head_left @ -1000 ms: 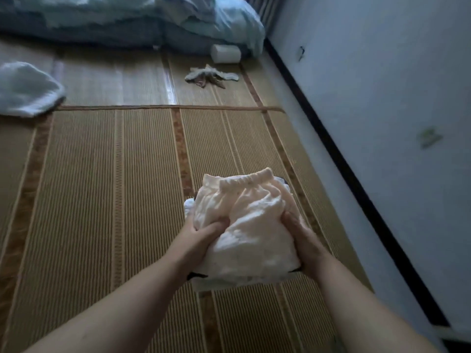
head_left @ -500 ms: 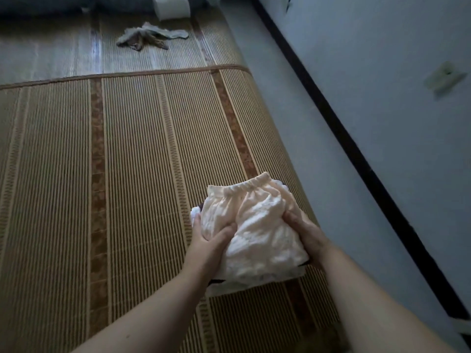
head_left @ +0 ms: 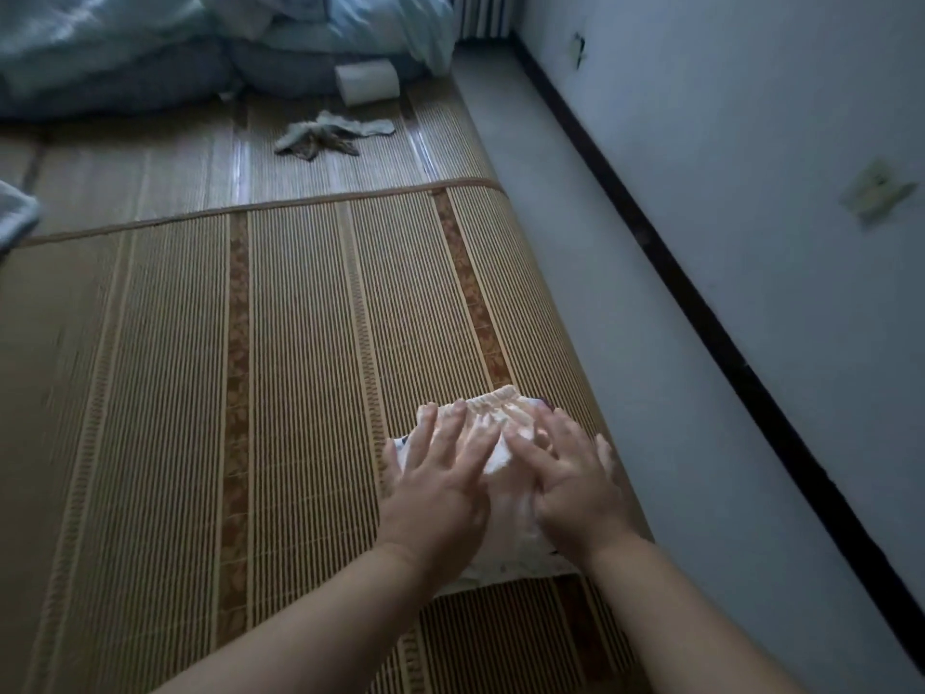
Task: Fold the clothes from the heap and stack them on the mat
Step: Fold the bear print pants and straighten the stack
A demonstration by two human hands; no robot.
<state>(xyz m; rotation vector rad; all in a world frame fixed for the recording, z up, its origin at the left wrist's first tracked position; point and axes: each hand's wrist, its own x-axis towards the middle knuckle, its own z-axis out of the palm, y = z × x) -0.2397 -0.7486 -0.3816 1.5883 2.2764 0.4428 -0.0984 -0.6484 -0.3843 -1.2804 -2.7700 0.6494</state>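
Observation:
A folded cream garment [head_left: 493, 408] with an elastic waistband lies on top of a small stack at the right edge of the striped straw mat [head_left: 300, 343]. My left hand [head_left: 440, 483] rests flat on its left half, fingers spread. Flat on the right half lies my right hand [head_left: 570, 488], fingers also apart. Neither hand grips the cloth; most of the garment is hidden under them. A white edge of the layers below [head_left: 505, 573] shows near my wrists.
A crumpled grey-brown cloth [head_left: 328, 135] lies on the far mat. Behind it are a white roll [head_left: 368, 81] and blue bedding [head_left: 200, 42]. A pale bundle [head_left: 15, 212] pokes in at the left edge. A wall with a dark baseboard [head_left: 701, 318] runs along the right.
Both hands let go of the garment's sides and now lie flat on top of it with fingers spread. The stack sits lower on the mat; the camera view has shifted.

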